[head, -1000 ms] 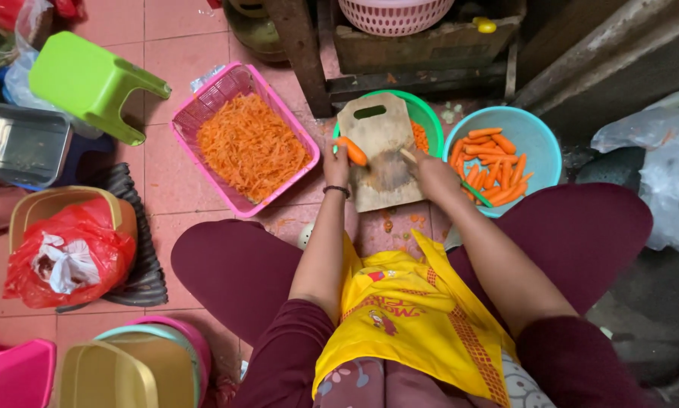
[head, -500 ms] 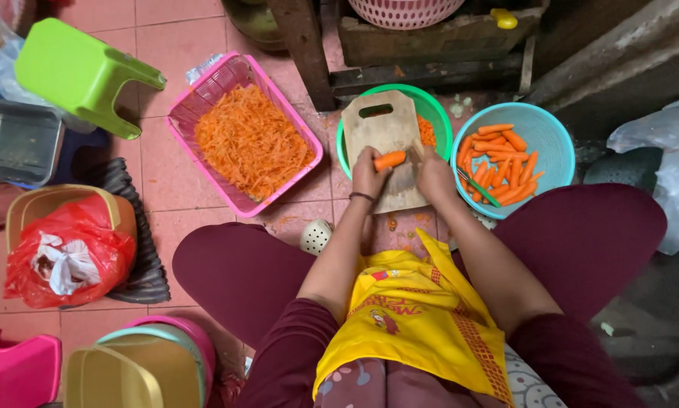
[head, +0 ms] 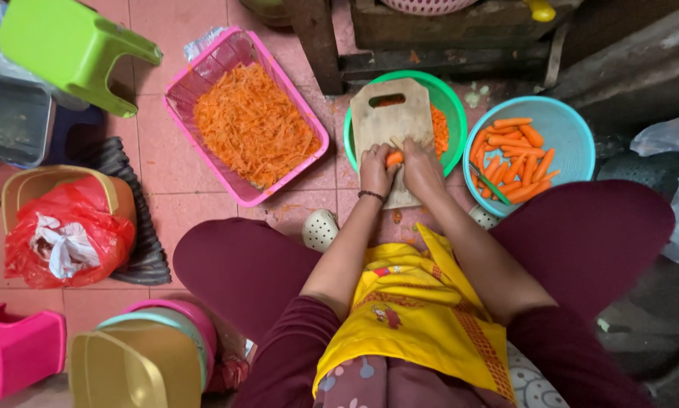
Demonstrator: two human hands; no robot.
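Note:
My left hand [head: 375, 168] pinches an orange carrot piece [head: 394, 158] on a wooden cutting board [head: 388, 113]. The board lies across a green bowl [head: 449, 98] holding cut carrot. My right hand [head: 421, 162] sits closed just right of the carrot, gripping something I take for a knife; its blade is hidden. A turquoise bowl [head: 570, 128] at right holds several peeled whole carrots. A pink rectangular basket [head: 233, 57] at left is full of shredded carrot.
A green plastic stool [head: 71, 49] and a metal tray [head: 7, 121] lie far left. A tan basket with a red plastic bag [head: 63, 234] sits below them. Stacked plastic containers [head: 139, 359] and a pink stool [head: 14, 351] stand at lower left. A dark wooden frame [head: 445, 38] stands behind.
Both hands have drawn together at the board's middle. The carrot, earlier out near the board's left edge, is now held between them.

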